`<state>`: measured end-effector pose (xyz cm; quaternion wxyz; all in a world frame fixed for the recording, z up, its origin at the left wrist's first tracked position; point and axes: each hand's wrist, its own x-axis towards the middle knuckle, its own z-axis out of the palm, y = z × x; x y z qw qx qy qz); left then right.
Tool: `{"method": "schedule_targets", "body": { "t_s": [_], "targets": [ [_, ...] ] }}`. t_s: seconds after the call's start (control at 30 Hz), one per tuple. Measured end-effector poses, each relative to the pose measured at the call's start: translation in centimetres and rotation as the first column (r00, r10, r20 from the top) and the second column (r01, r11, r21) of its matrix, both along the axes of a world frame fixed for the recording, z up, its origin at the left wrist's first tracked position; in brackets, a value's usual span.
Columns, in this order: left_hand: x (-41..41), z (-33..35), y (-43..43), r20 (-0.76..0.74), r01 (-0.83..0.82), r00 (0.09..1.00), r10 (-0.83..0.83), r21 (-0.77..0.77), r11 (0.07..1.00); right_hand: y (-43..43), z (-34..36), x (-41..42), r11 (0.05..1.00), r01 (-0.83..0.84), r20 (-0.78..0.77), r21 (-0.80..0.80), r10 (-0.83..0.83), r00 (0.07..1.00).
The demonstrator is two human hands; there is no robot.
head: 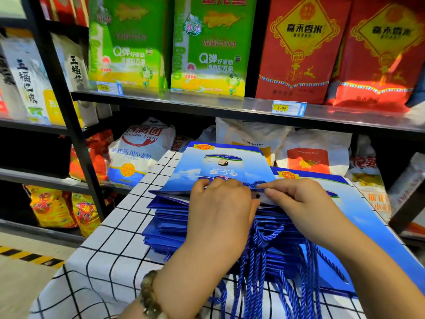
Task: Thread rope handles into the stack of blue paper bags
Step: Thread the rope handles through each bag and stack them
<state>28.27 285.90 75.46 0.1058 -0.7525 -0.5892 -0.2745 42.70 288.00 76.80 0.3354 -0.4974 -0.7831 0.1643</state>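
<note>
A stack of flat blue paper bags (170,224) lies on a table with a white, black-gridded cloth (110,245). The top bag (216,166) lies open-end toward me, printed side up. My left hand (220,208) grips the top bag's upper edge near its punched hole. My right hand (296,199) pinches a blue twisted rope (255,184) at that edge. Several blue rope handles (259,272) hang from the bags beneath, over the table's near edge. A second pile of blue bags (358,217) lies to the right.
Metal shelving (207,102) stands right behind the table, loaded with green and red rice boxes above and flour sacks (140,153) below. A black shelf post (66,107) stands at the left. Floor with yellow-black tape (27,256) shows at the lower left.
</note>
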Motion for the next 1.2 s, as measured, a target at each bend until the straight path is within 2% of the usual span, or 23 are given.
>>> {"method": "schedule_targets", "body": {
  "t_s": [0.13, 0.23, 0.37, 0.53, 0.67, 0.73, 0.83, 0.93, 1.03, 1.2],
  "targets": [
    [0.0, 0.0, 0.2, 0.043, -0.021, 0.999, 0.022, -0.032, 0.999, 0.0, -0.4, 0.0, 1.0, 0.003, -0.016, -0.012, -0.003, 1.0],
    [0.3, 0.7, 0.1, 0.077, 0.011, 0.997, -0.001, -0.124, 0.992, -0.2, -0.6, 0.0, 1.0, 0.002, -0.03, -0.016, -0.002, 1.0],
    [0.2, 0.2, 0.0, 0.084, 0.069, 0.994, -0.066, -0.031, 0.997, -0.2, -0.6, 0.0, 1.0, 0.008, -0.018, -0.005, -0.008, 1.0],
    [-0.9, 0.7, -0.4, 0.065, 0.192, 0.98, -0.187, -0.099, 0.976, 0.0, -0.6, 0.4, 0.998, 0.044, 0.051, 0.037, -0.046, 0.998],
    [-1.6, 0.2, -0.1, 0.078, 0.255, 0.964, -0.254, 0.007, 0.967, -0.1, 0.5, 0.5, 0.989, -0.051, -0.064, -0.141, 0.043, 0.997],
    [-1.8, -0.4, -0.1, 0.157, 0.254, 0.952, -0.263, 0.072, 0.964, 0.2, 1.3, 0.3, 0.96, -0.11, 0.011, -0.256, 0.117, 0.993],
    [-1.9, -0.6, -0.5, 0.225, 0.24, 0.943, -0.246, 0.052, 0.969, 0.7, 2.2, 0.1, 0.939, -0.1, 0.203, -0.329, 0.174, 0.964],
    [-2.0, -0.4, -0.7, 0.346, 0.213, 0.919, -0.188, -0.034, 0.977, 0.8, 2.6, 0.3, 0.914, -0.101, 0.184, -0.392, 0.186, 0.965],
    [-2.2, -0.4, -0.9, 0.347, 0.222, 0.915, -0.205, -0.01, 0.975, 1.0, 2.4, 0.3, 0.926, -0.061, 0.218, -0.372, 0.151, 0.964],
    [-2.4, -0.8, -0.9, 0.268, 0.262, 0.924, -0.275, 0.082, 0.962, 1.4, 1.8, 0.4, 0.977, 0.007, 0.243, -0.215, 0.046, 0.969]
  ]
}}
